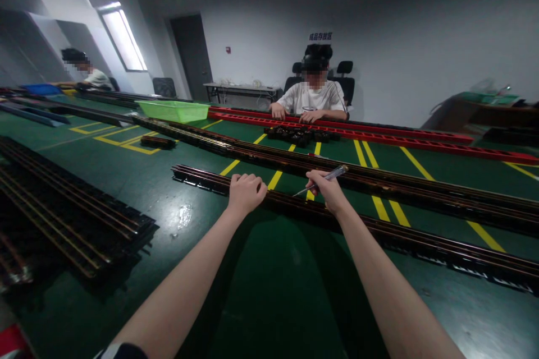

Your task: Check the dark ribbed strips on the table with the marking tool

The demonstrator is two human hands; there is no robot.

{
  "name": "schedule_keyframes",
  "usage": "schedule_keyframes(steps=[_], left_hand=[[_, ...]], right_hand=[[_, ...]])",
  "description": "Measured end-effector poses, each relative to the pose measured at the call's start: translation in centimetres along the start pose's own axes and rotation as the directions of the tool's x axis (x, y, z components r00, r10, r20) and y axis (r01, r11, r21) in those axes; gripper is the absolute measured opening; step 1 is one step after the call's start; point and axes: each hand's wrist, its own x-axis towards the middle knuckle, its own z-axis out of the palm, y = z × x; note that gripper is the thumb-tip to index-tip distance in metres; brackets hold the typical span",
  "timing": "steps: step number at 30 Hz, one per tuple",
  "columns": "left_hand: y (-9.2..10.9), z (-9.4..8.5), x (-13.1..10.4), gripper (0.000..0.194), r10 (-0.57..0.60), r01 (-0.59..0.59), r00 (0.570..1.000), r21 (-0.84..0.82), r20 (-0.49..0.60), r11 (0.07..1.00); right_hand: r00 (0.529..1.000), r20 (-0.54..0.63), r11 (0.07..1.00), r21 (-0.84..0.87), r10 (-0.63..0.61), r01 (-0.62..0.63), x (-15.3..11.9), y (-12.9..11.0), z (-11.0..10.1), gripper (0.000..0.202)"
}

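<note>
A long, narrow black rail (415,237) with copper-coloured strips along it lies across the green table in front of me. My left hand (245,196) is closed over this rail near its left end, fingers curled down on the far side. In my right hand (330,190) is a slim screwdriver (337,173) with a clear-looking handle, held like a pen. Its thin shaft slants down to the left, and the tip is at the rail between my hands. Whether the tip touches the rail I cannot tell.
Behind runs another long dark rail (379,179), and more rails (71,207) lie at left. Farther back are a pile of black parts (295,136), red slotted rails (400,140) and a green bin (174,111). A person (315,95) sits opposite; another person (95,77) is at far left.
</note>
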Motion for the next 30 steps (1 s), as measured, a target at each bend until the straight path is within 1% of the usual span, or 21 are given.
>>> schedule_keyframes(steps=[4,15,17,20,23,27,30], left_hand=[[-0.07,0.07,0.01,0.035,0.0,0.0,1.0,-0.015,-0.002,1.0],[-0.01,0.04,0.05,0.035,-0.005,0.005,1.0,-0.029,-0.004,1.0],[0.04,-0.07,0.06,0.036,-0.008,0.008,1.0,-0.031,0.001,1.0],[0.12,-0.19,0.06,0.036,-0.009,0.009,1.0,-0.021,0.014,1.0],[0.15,-0.15,0.04,0.034,-0.01,0.01,1.0,0.007,0.01,1.0],[0.09,0.13,-0.01,0.034,-0.012,0.013,1.0,0.04,-0.02,0.999],[0.02,0.33,-0.05,0.035,-0.02,0.022,0.998,0.034,-0.053,0.999]], right_hand=[[0.999,-0.027,1.0,0.017,0.021,-0.021,-0.13,-0.27,0.13,0.03],[0.984,-0.174,0.998,0.065,0.035,-0.024,-0.16,-0.7,0.37,0.035],[0.982,-0.187,0.997,0.069,0.04,-0.027,-0.14,-0.72,0.3,0.034],[0.984,-0.176,0.998,0.062,0.027,-0.016,-0.15,-0.66,0.23,0.034],[0.986,-0.17,1.0,0.024,0.0,0.004,-0.25,-0.49,0.29,0.035],[0.976,-0.207,0.994,-0.103,-0.063,0.042,-0.46,-0.24,0.5,0.039],[0.973,-0.203,0.981,-0.184,-0.107,0.07,-0.66,-0.24,0.62,0.041]])
